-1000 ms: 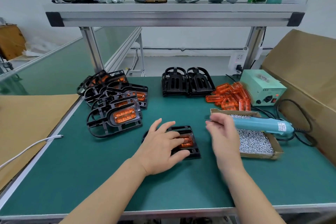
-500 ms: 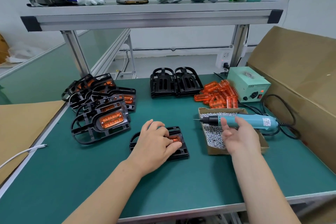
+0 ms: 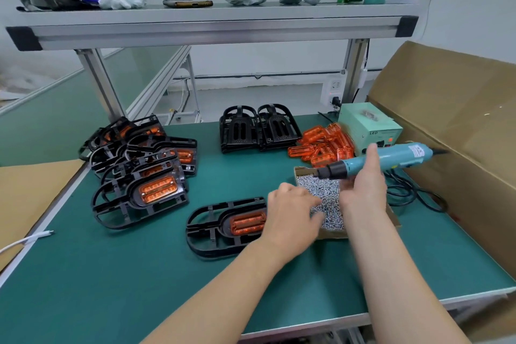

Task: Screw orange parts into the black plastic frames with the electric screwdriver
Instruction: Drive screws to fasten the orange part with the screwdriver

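Observation:
A black plastic frame (image 3: 212, 229) with an orange part (image 3: 247, 223) seated in it lies on the green mat in front of me. My right hand (image 3: 363, 190) grips the teal electric screwdriver (image 3: 391, 159), lifted above the cardboard screw box (image 3: 326, 198), its tip pointing left. My left hand (image 3: 293, 218) reaches over the frame's right end into the box, fingers curled down among the screws; whether it pinches one is hidden.
Finished frames (image 3: 139, 170) are piled at the left. Two empty black frames (image 3: 257, 128) and loose orange parts (image 3: 321, 145) lie at the back. A green power unit (image 3: 368, 126), its cable (image 3: 413, 195) and a big cardboard box (image 3: 460, 134) stand at the right.
My right hand has lifted the screwdriver off the box. My left hand has left the frame and moved right into the screws.

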### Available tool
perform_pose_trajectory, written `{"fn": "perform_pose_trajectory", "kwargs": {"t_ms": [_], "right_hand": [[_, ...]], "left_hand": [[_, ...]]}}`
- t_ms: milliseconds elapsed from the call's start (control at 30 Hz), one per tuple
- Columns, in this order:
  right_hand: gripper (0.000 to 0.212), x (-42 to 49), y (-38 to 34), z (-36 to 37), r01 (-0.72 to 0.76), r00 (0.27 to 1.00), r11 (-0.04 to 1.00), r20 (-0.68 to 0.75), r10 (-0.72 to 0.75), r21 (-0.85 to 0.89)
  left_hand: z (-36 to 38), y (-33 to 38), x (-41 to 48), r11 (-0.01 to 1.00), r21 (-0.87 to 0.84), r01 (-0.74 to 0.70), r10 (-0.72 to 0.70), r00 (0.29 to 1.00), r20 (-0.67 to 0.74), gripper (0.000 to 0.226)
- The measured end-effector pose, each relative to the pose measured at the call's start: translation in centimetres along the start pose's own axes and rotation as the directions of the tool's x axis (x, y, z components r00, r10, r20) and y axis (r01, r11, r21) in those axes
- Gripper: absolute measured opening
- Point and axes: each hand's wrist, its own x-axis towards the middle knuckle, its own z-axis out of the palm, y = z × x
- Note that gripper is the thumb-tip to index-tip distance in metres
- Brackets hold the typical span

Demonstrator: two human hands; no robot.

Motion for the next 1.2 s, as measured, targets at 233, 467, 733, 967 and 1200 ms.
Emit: {"fn": "perform_pose_trajectory", "kwargs": {"t_ms": [233, 467, 733, 967, 1200], "right_hand": [[0.047, 1.0, -0.9, 1.2, 0.109, 0.993, 0.985, 0.038, -0.115, 0.134], [0.031, 1.0, -0.9, 1.7, 0.027, 0.985, 0.946, 0.155, -0.08, 0.322], [0.013, 0.1, -1.1, 2.5, -0.032, 0.975, 0.944, 0.217, -0.043, 0.329], [0.015, -1.6, -1.2, 2.6, -0.082, 0.958, 0.94, 0.286, -0.017, 0.331], [0.019, -4.0, 0.9, 2.4, -0.087, 0.926, 0.972, 0.377, -0.002, 0.22]], "left_hand": [[2.5, 1.7, 1.7, 0.982, 0.177, 0.06, -0.08, 0.991, 0.11, 0.022], [2.6, 1.7, 2.8, 0.989, 0.126, 0.078, -0.095, 0.987, 0.128, 0.009], [1.7, 1.2, 1.2, 0.95, -0.278, 0.142, -0.169, 0.983, -0.075, 0.016], [-2.7, -2.6, -0.6, 0.361, -0.859, 0.362, -0.569, 0.815, 0.105, 0.022], [-4.5, -4.3, -4.0, -0.097, -0.942, 0.32, -0.44, 0.835, 0.329, 0.016]]}}
